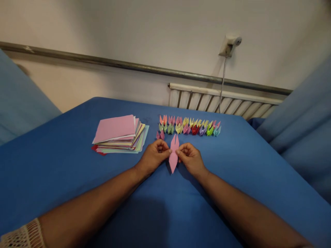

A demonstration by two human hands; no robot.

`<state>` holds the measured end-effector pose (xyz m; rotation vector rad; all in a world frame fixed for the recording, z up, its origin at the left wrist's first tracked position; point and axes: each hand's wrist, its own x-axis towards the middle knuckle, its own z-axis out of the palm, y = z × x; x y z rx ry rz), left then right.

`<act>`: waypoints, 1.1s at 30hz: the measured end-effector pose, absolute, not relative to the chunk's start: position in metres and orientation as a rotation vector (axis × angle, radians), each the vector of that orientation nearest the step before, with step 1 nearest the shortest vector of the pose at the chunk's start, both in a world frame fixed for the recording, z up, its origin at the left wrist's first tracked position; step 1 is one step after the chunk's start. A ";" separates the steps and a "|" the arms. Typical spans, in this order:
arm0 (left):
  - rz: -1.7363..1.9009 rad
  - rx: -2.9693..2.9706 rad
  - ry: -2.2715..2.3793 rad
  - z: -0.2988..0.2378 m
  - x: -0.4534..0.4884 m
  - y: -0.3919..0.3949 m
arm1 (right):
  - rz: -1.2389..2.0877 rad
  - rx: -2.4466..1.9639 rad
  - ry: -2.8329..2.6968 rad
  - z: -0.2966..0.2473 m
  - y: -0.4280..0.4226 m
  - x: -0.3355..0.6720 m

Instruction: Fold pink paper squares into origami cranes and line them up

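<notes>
A pink folded paper (173,162), long and pointed with two narrow tips at its far end, is held upright between both hands above the blue-covered table. My left hand (157,155) pinches its left edge between thumb and fingers. On the opposite edge, my right hand (190,157) grips it the same way. Just beyond the left fingers sits a small dark-pink origami crane (160,135). Two rows of colourful origami cranes (195,130) stand behind the held paper. The fingers partly hide the paper's middle edges.
To the left lies an uneven stack of coloured paper (116,130), pink on top. A blue cloth (134,213) covers the table. Behind it are a radiator (201,98), a metal rail (144,67) and a wall socket (229,46) with a cord. Blue curtains (310,127) hang at both sides.
</notes>
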<state>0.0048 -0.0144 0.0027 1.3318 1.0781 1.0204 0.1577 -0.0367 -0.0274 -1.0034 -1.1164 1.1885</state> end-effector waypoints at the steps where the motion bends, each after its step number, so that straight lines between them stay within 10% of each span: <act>1: 1.038 1.385 1.070 0.002 0.004 -0.014 | 1.174 -0.986 -1.099 -0.027 -0.037 0.158; 33: 1.021 1.496 1.077 0.008 0.005 -0.017 | 1.134 -0.938 -1.126 -0.025 -0.037 0.163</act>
